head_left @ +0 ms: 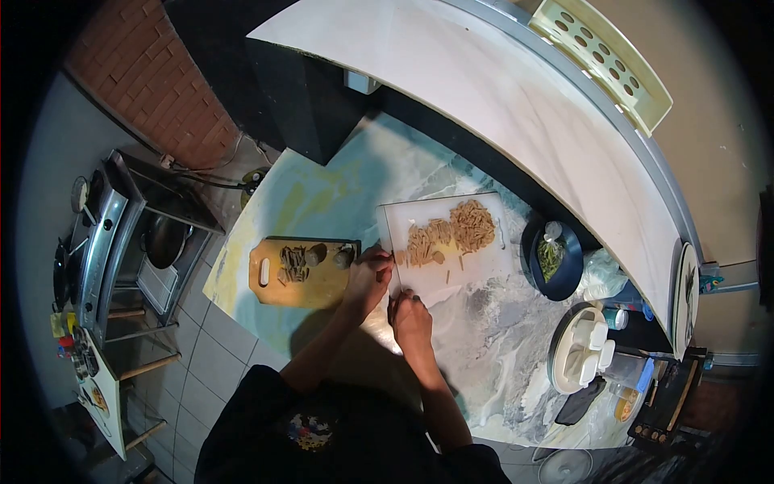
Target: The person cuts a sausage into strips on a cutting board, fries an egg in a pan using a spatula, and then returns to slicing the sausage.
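My left hand (371,276) is closed at the left edge of a white cutting board (484,274), its fingertips bent together beside the cut strips. Whatever it may pinch is hidden. Just below, my right hand (412,319) has its fingers wrapped round something dark at the board's lower left corner; I cannot make out what. On the white board lie a pile of pale brown strips (472,226) and smaller groups of strips (421,244). Left of my hands, a yellowish board (314,292) with a handle slot holds darker grey-brown strips (293,264) and a rounded piece (316,253).
A dark blue bowl (571,278) with a bag of green vegetables (551,260) stands right of the white board. Nearer me are a plate with white containers (591,352) and a black cloth-like item (579,402). A raised white counter (484,64) curves behind; a stove (109,238) stands left.
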The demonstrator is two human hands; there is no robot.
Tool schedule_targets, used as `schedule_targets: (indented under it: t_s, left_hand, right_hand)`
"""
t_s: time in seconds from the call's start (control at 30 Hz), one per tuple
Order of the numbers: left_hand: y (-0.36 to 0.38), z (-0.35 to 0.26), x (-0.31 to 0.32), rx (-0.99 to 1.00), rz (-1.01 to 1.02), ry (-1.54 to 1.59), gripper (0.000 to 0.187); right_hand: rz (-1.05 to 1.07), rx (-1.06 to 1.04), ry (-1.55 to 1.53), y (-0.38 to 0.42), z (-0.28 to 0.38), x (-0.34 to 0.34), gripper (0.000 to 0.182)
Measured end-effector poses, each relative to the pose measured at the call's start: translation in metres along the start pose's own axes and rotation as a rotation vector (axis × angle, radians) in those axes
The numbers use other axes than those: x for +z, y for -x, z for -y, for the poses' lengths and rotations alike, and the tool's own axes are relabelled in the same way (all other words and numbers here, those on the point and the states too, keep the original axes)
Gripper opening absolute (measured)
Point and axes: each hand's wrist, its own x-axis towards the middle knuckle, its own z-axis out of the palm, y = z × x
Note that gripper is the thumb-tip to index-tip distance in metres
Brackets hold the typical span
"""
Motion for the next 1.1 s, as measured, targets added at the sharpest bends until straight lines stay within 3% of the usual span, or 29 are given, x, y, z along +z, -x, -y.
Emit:
schedule_targets:
  t_s: [0.07,0.63,0.73,0.83,1.1]
  left_hand:
    - [0.001,0.000,0.000,-0.008,0.005,0.000,0.008]
    - [-0.001,0.002,-0.003,0.061,0.053,0.033,0.020]
    - [-0.002,-0.002,-0.004,-0.010,0.074,0.072,0.023]
    - [-0.002,0.006,-0.002,0.089,0.056,0.047,0.024]
    - [-0.009,-0.002,-0.013,-0.136,0.131,0.221,0.024]
  right_hand:
    - [-0.127,-0.059,-0.008,-0.002,-0.006,0.011,0.024]
    - [-0.121,0.028,-0.189,0.010,0.001,-0.002,0.024]
    - [-0.141,0.033,-0.200,0.011,-0.002,0.001,0.024]
    - [-0.137,0.041,-0.187,0.009,-0.002,0.003,0.024]
    - [-0.115,0.032,-0.170,0.009,-0.002,-0.002,0.024]
